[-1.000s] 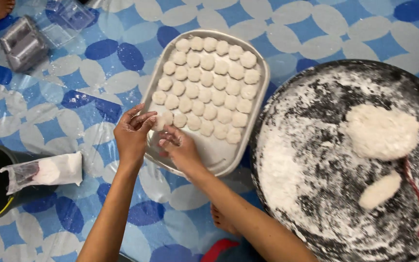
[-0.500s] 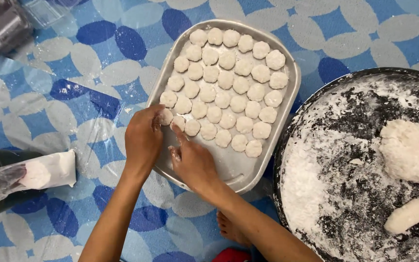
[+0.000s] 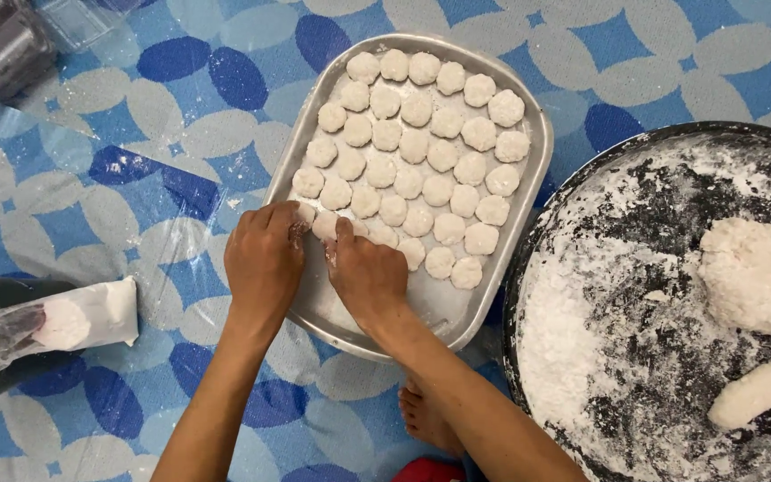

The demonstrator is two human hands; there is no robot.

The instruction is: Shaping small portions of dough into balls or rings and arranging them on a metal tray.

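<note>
Over the tray, left hand and right hand press one dough piece.

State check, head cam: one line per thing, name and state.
Metal tray: flat on the mat, mostly filled with rows of dough pieces.
Dough pieces: small, round, white.
Left hand: fingers at the tray's near-left corner.
Right hand: pressing beside it.
Dark pan: floured, holding a dough lump.
Flour bag: lying on its side.

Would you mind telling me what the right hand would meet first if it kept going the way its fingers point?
The right hand points up the metal tray; its fingertips already sit at the nearest dough pieces, so it would likely press into those first, though contact is hard to judge.
</note>
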